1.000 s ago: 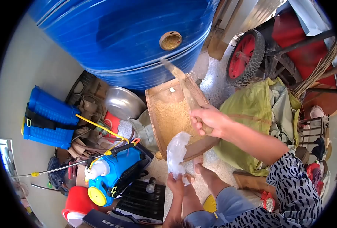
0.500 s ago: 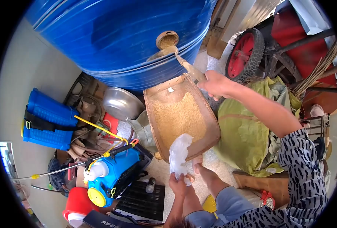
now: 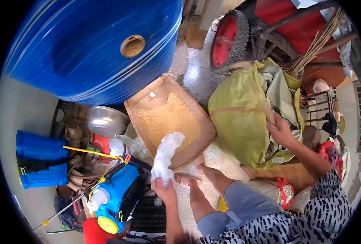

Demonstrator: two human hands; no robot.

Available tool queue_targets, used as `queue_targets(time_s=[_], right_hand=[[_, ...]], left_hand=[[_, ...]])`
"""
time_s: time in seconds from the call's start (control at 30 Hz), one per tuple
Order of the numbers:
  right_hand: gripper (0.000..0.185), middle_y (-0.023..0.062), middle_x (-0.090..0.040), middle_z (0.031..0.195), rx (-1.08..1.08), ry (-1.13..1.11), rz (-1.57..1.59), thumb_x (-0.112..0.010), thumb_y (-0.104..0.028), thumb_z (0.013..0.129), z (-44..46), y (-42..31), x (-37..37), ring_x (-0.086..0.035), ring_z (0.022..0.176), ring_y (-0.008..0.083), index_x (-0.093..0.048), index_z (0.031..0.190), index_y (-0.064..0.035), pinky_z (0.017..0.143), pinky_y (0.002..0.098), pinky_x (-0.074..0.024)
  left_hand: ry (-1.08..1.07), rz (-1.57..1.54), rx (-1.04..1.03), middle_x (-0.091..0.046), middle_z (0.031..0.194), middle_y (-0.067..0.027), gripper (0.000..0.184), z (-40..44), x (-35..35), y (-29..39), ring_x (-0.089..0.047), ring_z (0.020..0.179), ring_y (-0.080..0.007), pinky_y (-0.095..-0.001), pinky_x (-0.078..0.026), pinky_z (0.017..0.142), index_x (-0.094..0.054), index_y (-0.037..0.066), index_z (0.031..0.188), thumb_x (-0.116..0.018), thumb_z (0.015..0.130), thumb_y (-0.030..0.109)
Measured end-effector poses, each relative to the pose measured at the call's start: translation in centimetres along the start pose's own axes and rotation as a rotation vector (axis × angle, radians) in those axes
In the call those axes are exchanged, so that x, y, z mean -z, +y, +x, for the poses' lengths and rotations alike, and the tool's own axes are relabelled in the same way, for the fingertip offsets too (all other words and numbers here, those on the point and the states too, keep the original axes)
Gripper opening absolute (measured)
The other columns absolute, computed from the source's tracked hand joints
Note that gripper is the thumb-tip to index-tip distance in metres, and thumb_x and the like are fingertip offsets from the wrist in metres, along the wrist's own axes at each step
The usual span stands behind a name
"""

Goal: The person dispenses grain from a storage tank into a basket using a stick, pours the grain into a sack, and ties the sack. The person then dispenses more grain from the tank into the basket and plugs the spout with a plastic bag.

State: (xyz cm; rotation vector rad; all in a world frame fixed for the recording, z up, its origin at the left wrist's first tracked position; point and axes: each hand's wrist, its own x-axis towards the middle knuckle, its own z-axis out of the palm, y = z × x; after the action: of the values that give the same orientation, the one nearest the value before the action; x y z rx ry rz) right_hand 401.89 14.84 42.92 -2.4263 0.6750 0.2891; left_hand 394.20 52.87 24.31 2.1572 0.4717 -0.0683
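Note:
My left hand [image 3: 164, 190] is closed on the gathered end of a white translucent plastic bag [image 3: 167, 152], which hangs over the near rim of a woven scoop basket [image 3: 207, 140]. Yellowish grain [image 3: 166, 116] covers much of the basket's floor, with a small white piece near its far end. My right hand [image 3: 281, 131] is out at the right, wrapped round the handle of a hooked wooden-handled tool [image 3: 266, 103]. Blurred, the tool passes in front of a yellow-green woven sack [image 3: 235, 112]. A round hole [image 3: 132, 46] in the big blue tank [image 3: 95, 53] shows grain inside.
A steel bowl [image 3: 107, 121] and blue backpack sprayers [image 3: 121, 185] stand to the left. Behind the sack are a red-rimmed wheel [image 3: 225, 40] and a bundle of thin sticks [image 3: 316, 44]. My feet are close to the basket's near edge.
My right hand has drawn the hooked tool away from the tank's hole, rightward and toward me, over the sack. The view has turned right. My left hand still grips the plastic bag.

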Motion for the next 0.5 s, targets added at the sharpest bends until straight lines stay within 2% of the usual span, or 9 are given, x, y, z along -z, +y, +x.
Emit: queue_targets(time_s=[0.03,0.13,0.2,0.23,0.27,0.37,0.43,0.47,0.5], right_hand=[[0.027,0.0117,-0.051,0.062,-0.209,0.014,0.07,-0.052,-0.022,0.079,-1.0,0.9,1.3,-0.052,0.053,0.0193,-0.048,0.093,0.0006,0.049,0.0349,-0.0412],[0.028,0.0142,-0.052,0.06,-0.113,0.086,-0.138,-0.053,-0.025,0.079,0.1,10.3,3.3,-0.052,0.05,0.0258,-0.048,0.09,0.0,0.049,0.0376,-0.0437],[0.032,0.0166,-0.057,0.076,-0.208,-0.177,-0.92,-0.06,-0.026,0.075,1.8,13.9,2.9,-0.056,0.066,0.0288,-0.047,0.091,-0.001,0.058,0.0404,-0.0466],[0.04,0.0193,-0.053,0.091,-0.102,-0.095,-0.934,-0.062,-0.022,0.073,2.1,10.5,2.2,-0.053,0.08,0.0334,-0.045,0.101,-0.0003,0.069,0.0423,-0.0445],[0.051,0.022,-0.05,0.105,-0.004,-0.008,-0.944,-0.064,-0.018,0.07,2.0,5.0,1.8,-0.05,0.093,0.0379,-0.042,0.112,0.0003,0.079,0.0441,-0.0424],[0.081,0.0218,-0.037,0.124,0.486,-0.241,-0.415,-0.072,-0.016,0.06,3.1,-5.1,-1.8,-0.033,0.119,0.0362,-0.03,0.128,-0.0046,0.097,0.0398,-0.0304],[0.098,0.0197,-0.022,0.136,0.601,-0.44,-0.193,-0.076,-0.023,0.056,4.6,-10.7,-6.9,-0.02,0.127,0.0333,-0.019,0.134,-0.008,0.104,0.0393,-0.0189],[0.103,0.0209,-0.018,0.137,0.776,-0.443,-0.168,-0.075,-0.032,0.057,5.7,-13.0,-8.7,-0.019,0.127,0.0347,-0.014,0.136,-0.0092,0.104,0.0393,-0.019],[0.103,0.0212,-0.019,0.137,0.813,-0.432,-0.174,-0.073,-0.037,0.059,7.4,-14.1,-11.3,-0.021,0.127,0.0339,-0.012,0.137,-0.0083,0.104,0.0392,-0.0196]], left_hand=[[0.072,0.01,-0.099,-0.054,0.082,-0.0186,0.026,0.8,0.2,0.3,-0.052,0.079,-0.0342,-0.0394,-0.041,0.073,-0.054,-0.005,0.086,-0.063,0.063,0.002],[0.017,-0.165,-0.039,-0.054,0.08,-0.0156,0.023,3.6,0.2,1.1,-0.052,0.076,-0.0293,-0.0357,-0.041,0.072,-0.055,-0.004,0.085,-0.061,0.064,0.001],[-0.071,-0.351,0.13,-0.056,0.08,-0.0119,0.022,5.5,0.5,3.2,-0.053,0.074,-0.0203,-0.0304,-0.042,0.07,-0.056,-0.003,0.086,-0.06,0.065,0.001],[-0.098,-0.408,0.175,-0.057,0.078,-0.0096,0.021,6.4,0.8,4.3,-0.052,0.072,-0.0168,-0.0283,-0.042,0.068,-0.056,-0.003,0.086,-0.059,0.067,0.001],[-0.131,-0.469,0.219,-0.058,0.077,-0.0074,0.019,7.2,1.1,5.5,-0.052,0.07,-0.0133,-0.0262,-0.042,0.066,-0.056,-0.003,0.087,-0.059,0.068,0.001],[-0.225,-0.559,0.246,-0.058,0.073,-0.0038,0.019,8.4,1.4,8.4,-0.05,0.067,-0.0097,-0.0244,-0.042,0.064,-0.057,-0.004,0.087,-0.059,0.069,0.002],[-0.369,-0.531,0.25,-0.059,0.076,-0.003,0.019,8.8,2.0,10.2,-0.051,0.07,-0.008,-0.0235,-0.042,0.065,-0.057,-0.003,0.089,-0.058,0.07,0.002],[-0.36,-0.533,0.239,-0.059,0.076,-0.003,0.019,8.9,2.4,10.6,-0.051,0.07,-0.008,-0.0235,-0.042,0.065,-0.057,-0.003,0.089,-0.058,0.07,0.002],[-0.452,-0.455,0.128,-0.059,0.079,-0.003,0.023,9.0,3.0,10.9,-0.051,0.072,-0.0082,-0.023,-0.042,0.066,-0.057,-0.003,0.092,-0.058,0.07,0.003]])
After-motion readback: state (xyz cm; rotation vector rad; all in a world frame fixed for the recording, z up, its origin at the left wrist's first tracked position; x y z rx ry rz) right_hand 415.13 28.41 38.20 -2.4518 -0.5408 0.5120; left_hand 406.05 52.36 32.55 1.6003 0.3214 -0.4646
